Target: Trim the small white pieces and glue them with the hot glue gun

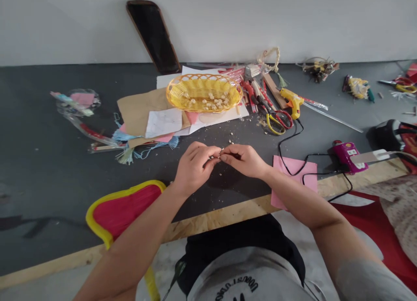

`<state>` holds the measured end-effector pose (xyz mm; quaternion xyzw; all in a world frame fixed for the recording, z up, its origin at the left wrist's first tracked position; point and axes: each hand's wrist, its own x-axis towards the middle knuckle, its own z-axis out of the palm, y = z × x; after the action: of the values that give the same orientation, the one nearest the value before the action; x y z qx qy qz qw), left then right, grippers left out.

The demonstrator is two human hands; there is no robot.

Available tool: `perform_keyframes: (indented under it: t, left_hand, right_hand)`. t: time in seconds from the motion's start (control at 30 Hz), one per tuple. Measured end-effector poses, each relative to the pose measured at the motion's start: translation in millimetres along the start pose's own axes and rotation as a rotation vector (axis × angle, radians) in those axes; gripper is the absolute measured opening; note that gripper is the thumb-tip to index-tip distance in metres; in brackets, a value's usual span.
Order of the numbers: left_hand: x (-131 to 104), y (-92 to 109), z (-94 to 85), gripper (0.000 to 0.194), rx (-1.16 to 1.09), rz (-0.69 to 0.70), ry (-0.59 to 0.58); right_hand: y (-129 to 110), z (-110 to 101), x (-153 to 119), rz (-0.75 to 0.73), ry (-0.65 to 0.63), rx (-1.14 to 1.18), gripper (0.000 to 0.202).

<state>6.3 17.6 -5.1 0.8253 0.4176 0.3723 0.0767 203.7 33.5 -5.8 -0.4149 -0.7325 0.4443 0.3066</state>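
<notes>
My left hand (197, 166) and my right hand (243, 160) meet over the dark grey table (137, 175), fingertips almost touching. Both are closed in a pinch around a tiny pale piece (220, 154), too small and too covered to name. Pale crumbs (230, 138) are scattered on the tabletop around the fingers. Beyond the hands, a yellow woven basket (203, 110) holds several small cream-coloured pieces (215, 103).
Scissors (276, 124), a yellow glue gun (295, 102) and its black cord stand right of the basket. A purple power socket (350, 157) and pink paper (295, 168) are at right. Brown paper (138, 107), tassels (127, 155) and a red-yellow fan-shaped item (127, 210) lie left. A phone (153, 36) leans on the wall.
</notes>
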Motion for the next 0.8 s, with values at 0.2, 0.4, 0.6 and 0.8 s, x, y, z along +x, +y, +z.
perform_keyframes:
  t: [0.2,0.4,0.6,0.8]
  left_hand:
    - [1,1,-2.4,0.015,0.019,-0.041,-0.083]
    - [5,-27,-17.3,0.019,0.123,-0.224,-0.215]
    - [1,-51,-29.3,0.019,0.137,-0.243,-0.369]
    - [-5,-49,-24.6,0.016,0.212,-0.254,-0.464]
  right_hand:
    - [-2,-4,-1,-0.002,-0.018,-0.016,0.021]
    - [8,-20,3,-0.052,0.224,-0.288,0.019]
    - [21,-29,5,-0.064,0.250,-0.415,0.016]
    - [24,-26,4,-0.022,0.167,-0.528,0.017]
